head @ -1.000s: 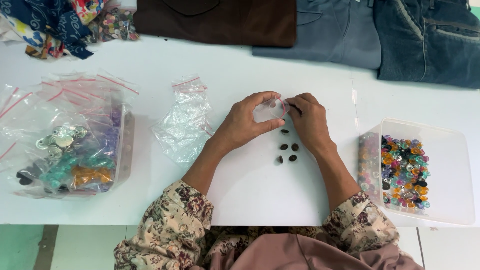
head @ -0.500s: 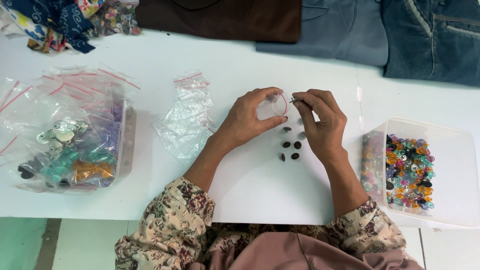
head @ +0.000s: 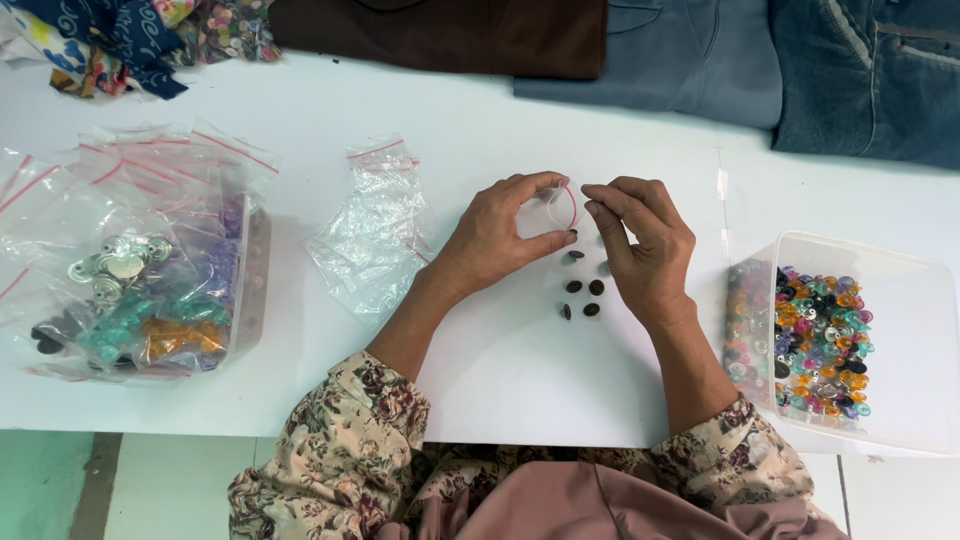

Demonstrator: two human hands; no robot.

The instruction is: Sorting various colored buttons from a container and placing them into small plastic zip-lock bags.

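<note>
My left hand (head: pixel 500 238) holds a small clear zip bag (head: pixel 556 208) with a red strip by its mouth, thumb and forefinger pinching it. My right hand (head: pixel 645 250) hovers just right of the bag, fingertips pinched together near its mouth; I cannot tell whether anything is between them. Several dark brown buttons (head: pixel 583 290) lie loose on the white table (head: pixel 520 370) under and between the hands.
An empty clear zip bag (head: pixel 375 230) lies left of my left hand. A clear tub (head: pixel 160 300) with bagged buttons stands far left. A clear box (head: pixel 900 280) of mixed coloured buttons stands right. Folded brown (head: pixel 450 30), grey-blue (head: pixel 680 60) and denim (head: pixel 880 70) garments lie along the back.
My right hand drew slightly away from the left, opening a small gap beside the bag. The left hand kept holding the bag in place.
</note>
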